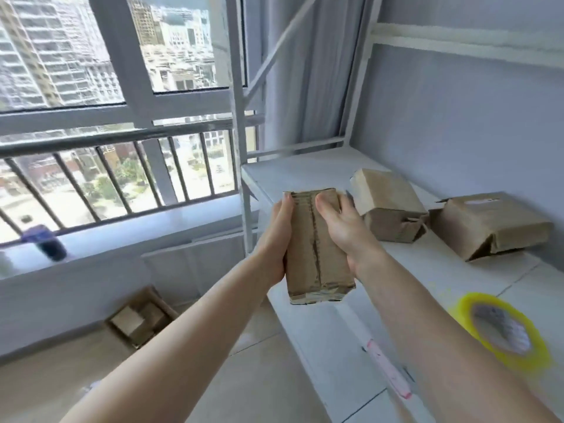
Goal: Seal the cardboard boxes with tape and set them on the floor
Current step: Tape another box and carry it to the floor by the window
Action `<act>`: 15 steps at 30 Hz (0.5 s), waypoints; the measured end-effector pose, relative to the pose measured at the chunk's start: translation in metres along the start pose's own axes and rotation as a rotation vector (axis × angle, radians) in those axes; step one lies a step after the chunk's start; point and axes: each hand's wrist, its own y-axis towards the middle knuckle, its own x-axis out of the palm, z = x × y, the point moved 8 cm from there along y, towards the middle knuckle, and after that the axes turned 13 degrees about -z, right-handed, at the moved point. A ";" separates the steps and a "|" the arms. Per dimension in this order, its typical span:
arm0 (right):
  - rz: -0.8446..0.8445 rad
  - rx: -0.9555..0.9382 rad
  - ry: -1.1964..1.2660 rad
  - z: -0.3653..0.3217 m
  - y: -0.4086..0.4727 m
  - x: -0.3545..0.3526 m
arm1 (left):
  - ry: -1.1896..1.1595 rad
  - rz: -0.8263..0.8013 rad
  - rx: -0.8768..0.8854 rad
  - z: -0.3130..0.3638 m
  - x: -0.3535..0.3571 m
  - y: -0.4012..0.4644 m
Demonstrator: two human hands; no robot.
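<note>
My left hand [276, 236] and right hand [341, 227] grip the cardboard box [317, 248]; my palms hide its sides, and the tape roll [503, 331] is blurred.

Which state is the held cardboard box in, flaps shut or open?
Shut. The held box has its flaps meeting along a centre seam; left hand and right hand clasp its sides. Whether tape covers the seam, cannot tell.

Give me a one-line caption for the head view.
Both hands, left and right, hold a cardboard box above the shelf.
</note>
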 end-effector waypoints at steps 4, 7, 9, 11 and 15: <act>-0.101 -0.008 0.027 0.001 0.044 0.115 | 0.014 0.075 0.069 0.019 -0.110 -0.034; -0.140 0.032 0.021 0.006 0.079 0.186 | 0.005 0.115 0.101 0.018 -0.179 -0.057; -0.210 0.059 -0.006 0.009 0.100 0.232 | -0.016 0.142 0.129 0.016 -0.218 -0.069; -0.276 0.071 -0.007 0.011 0.117 0.275 | -0.028 0.202 0.139 0.017 -0.258 -0.081; -0.435 0.147 -0.007 0.031 0.152 0.352 | -0.114 0.343 0.163 0.015 -0.339 -0.096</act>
